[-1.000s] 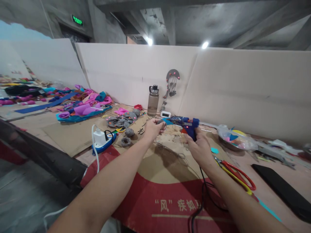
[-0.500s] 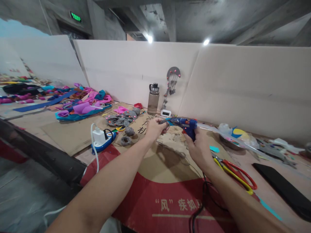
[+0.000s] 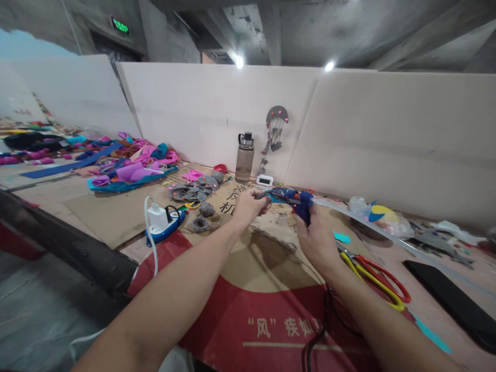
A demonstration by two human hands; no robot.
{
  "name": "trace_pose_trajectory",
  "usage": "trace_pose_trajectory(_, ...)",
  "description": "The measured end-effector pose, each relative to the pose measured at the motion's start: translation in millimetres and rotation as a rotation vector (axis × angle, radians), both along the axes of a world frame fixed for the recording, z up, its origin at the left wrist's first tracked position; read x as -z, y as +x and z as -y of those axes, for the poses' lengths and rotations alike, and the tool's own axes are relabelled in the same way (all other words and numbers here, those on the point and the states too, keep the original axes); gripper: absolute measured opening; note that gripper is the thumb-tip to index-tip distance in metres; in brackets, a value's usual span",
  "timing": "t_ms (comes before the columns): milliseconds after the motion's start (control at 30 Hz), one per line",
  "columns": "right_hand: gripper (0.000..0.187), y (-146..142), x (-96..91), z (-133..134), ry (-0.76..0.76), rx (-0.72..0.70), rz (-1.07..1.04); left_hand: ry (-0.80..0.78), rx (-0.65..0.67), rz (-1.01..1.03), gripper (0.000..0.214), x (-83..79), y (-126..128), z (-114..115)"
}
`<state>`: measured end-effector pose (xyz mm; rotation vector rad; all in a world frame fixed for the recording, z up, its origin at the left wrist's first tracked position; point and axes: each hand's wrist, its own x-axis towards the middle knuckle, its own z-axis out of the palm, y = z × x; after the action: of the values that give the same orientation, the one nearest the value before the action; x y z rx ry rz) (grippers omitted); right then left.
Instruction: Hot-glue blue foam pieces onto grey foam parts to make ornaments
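In my right hand (image 3: 315, 235) is a blue hot glue gun (image 3: 303, 203), with a long clear glue stick (image 3: 349, 209) sticking out of its back. The gun's nozzle points left, toward my left hand (image 3: 250, 206). My left fingers pinch a small grey felt piece (image 3: 265, 197) right at the nozzle; its exact shape is partly hidden by the fingers. Below the hands, thin grey yarn (image 3: 275, 238) lies loose on the cardboard (image 3: 248, 268). A ball of grey yarn (image 3: 206, 208) and a small coil of grey cord (image 3: 200, 224) rest left of my left hand.
Scissors (image 3: 372, 279) with red and yellow handles and a black phone (image 3: 445, 294) lie at right. A blue power strip (image 3: 166, 230) sits at left. Behind stand a water bottle (image 3: 244, 160) and a small clock (image 3: 264, 180). Colourful felt scraps (image 3: 135, 173) pile up at far left.
Almost nothing differs. The glue gun and my right hand have shifted very slightly; my left hand keeps its pinch beside the nozzle.
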<state>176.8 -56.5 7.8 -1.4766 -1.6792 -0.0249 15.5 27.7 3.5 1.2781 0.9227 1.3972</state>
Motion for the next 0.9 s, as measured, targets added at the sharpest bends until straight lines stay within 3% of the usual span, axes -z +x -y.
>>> trace_pose_trajectory(400,0.046,1.0,2.5,-0.7,0.029,0.016,0.038,-0.017,-0.062,-0.015,0.010,-6.4,-2.0,1.9)
trace_pose_trajectory(900,0.049,-1.4,-0.4,1.3,-0.015,0.041,0.018,-0.038,0.010,0.063,0.015,-3.2,1.7,0.5)
